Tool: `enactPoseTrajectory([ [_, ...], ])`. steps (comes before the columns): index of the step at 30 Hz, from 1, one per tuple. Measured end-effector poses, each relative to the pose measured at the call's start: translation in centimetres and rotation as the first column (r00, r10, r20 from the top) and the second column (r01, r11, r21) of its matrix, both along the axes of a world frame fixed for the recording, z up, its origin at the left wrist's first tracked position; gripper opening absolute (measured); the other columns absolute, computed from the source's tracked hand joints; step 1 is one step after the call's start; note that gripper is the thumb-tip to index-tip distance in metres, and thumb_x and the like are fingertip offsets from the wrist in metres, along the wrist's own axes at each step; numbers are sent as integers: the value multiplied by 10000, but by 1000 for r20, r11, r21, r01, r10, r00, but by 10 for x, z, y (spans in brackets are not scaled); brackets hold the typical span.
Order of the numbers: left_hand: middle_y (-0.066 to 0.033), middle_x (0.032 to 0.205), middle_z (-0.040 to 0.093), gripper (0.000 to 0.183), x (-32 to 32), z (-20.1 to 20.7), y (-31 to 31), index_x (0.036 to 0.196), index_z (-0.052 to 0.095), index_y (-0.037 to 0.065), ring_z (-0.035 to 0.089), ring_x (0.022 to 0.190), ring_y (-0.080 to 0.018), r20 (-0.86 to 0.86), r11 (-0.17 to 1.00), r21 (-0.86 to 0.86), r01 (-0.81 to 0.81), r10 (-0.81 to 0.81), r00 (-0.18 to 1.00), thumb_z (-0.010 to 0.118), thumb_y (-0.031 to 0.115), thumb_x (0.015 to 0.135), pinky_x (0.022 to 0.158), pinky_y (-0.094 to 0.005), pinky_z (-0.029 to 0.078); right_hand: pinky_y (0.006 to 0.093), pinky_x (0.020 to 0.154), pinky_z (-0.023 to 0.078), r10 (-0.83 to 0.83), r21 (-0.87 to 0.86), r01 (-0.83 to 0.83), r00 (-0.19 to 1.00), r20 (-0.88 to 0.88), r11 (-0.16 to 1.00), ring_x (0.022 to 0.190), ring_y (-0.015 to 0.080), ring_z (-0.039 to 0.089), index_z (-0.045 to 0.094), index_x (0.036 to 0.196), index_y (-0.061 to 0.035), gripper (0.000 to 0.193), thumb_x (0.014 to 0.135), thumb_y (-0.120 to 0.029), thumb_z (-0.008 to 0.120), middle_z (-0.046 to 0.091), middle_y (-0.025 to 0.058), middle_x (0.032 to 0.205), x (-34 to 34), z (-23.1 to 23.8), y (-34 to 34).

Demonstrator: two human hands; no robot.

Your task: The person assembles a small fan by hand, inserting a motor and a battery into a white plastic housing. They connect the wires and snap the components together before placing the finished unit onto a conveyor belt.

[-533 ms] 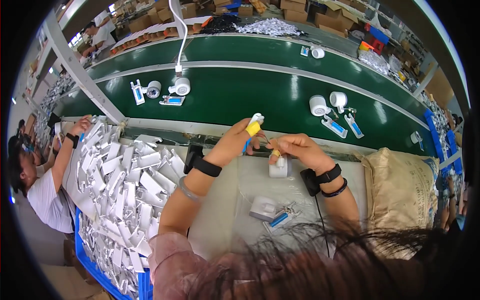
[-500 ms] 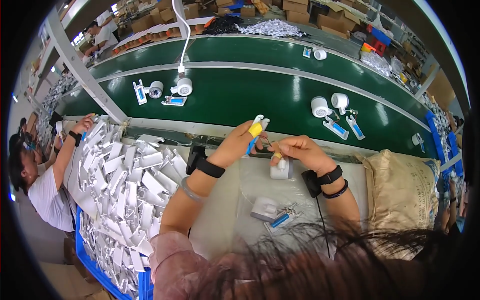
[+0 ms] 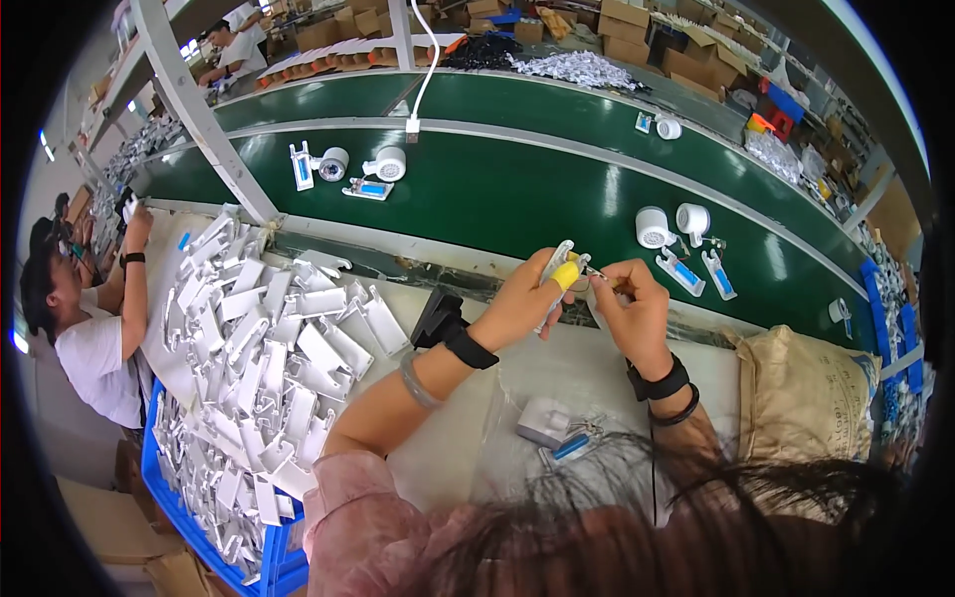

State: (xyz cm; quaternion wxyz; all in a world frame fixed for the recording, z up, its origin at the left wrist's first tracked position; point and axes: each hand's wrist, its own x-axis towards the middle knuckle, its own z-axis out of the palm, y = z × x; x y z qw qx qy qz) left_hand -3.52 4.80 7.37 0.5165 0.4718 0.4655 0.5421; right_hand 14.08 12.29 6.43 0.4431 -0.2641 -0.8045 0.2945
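Note:
My left hand [image 3: 525, 306], with a yellow cover on its thumb, is closed round a white plastic housing [image 3: 560, 257] that tilts upward over the near edge of the green belt. Close beside it, my right hand [image 3: 634, 310] has its fingertips pinched together at the housing's end. Thin wires seem to run there, but what the right fingers hold is too small to make out. Part of a white round lamp head [image 3: 598, 310] shows between the hands, mostly hidden. On the work surface below lie another white lamp head [image 3: 544, 422] and a blue battery [image 3: 571, 447] with loose wires.
White plastic housings heap up in a blue bin [image 3: 282, 572] at left. A stuffed sack [image 3: 808, 398] stands at right. The green conveyor belt [image 3: 497, 199] carries several lamp heads with battery pieces. A white cable [image 3: 431, 60] hangs above it. Another person [image 3: 104, 348] works at far left.
Both hands have drawn together and shifted right, the left turning the housing. The right hand has risen from the lamp head to the housing's end. The view has swung slightly left.

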Motion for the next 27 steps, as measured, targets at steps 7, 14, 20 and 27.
enactPoseTrajectory([
  [7,-70,889,558,366,-1,-8,-3,1292,423,49,554,571,-122,115,996,87,20,-30,993,433,126,934,439,-279,474,250,700,527,117,38,-114,987,-110,993,774,132,655,553,1086,15,158,930,32,571,669,109,938,-9,-2,-15],
  [14,-65,907,562,387,6,-4,-7,1287,423,29,568,707,-112,98,985,170,24,-41,994,411,76,904,498,-264,498,282,676,527,90,198,-67,990,-111,978,804,184,649,652,942,-15,130,841,66,661,636,115,898,-3,17,-14],
  [20,-59,935,563,419,6,-3,-10,1297,421,21,552,721,-91,48,961,276,27,-42,998,435,52,879,505,-232,484,284,670,493,127,314,-86,985,-114,945,817,215,588,686,951,-35,231,766,103,706,564,103,953,-1,14,-13],
  [27,-72,952,571,409,10,4,-14,1275,437,15,548,636,-95,-35,951,310,18,-7,999,463,54,868,515,-237,478,282,661,489,137,366,-72,979,-153,928,805,205,578,692,949,-41,237,764,106,707,568,98,940,-1,16,-14],
])
